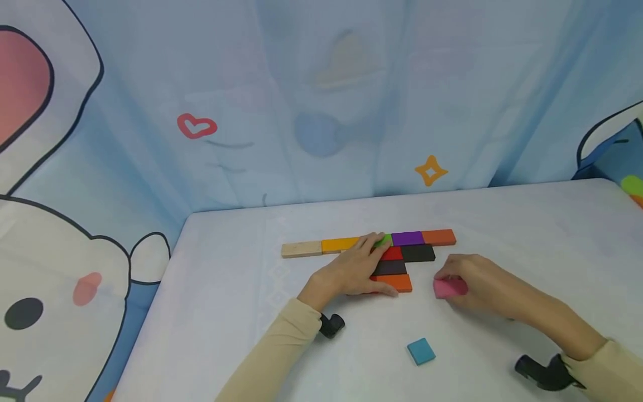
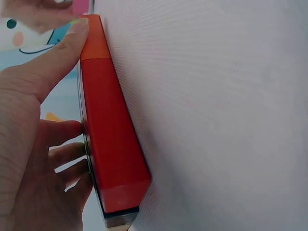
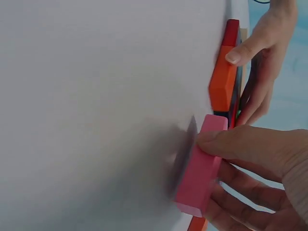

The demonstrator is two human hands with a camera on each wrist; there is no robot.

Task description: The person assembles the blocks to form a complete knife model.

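Note:
My right hand [image 1: 482,282] pinches a pink wooden block [image 1: 449,288], thumb on its near side in the right wrist view, fingers behind. It is to the right of several rows of coloured blocks lying against each other. My left hand [image 1: 346,273] spreads across those rows, its thumb on the near orange block [image 1: 399,282] and its fingertips at the green block [image 1: 384,240] in the far row. A red block [image 2: 113,134] adjoins the orange one in the left wrist view. The hand covers part of the middle rows, including a dark grey block [image 1: 392,268].
A blue square block [image 1: 421,352] lies by itself nearer me. The far row runs from a natural wood block [image 1: 301,249] through yellow and purple to an orange-brown block [image 1: 439,237]. White cloth covers the table [image 1: 226,285]; a printed blue curtain [image 1: 311,167] hangs behind it.

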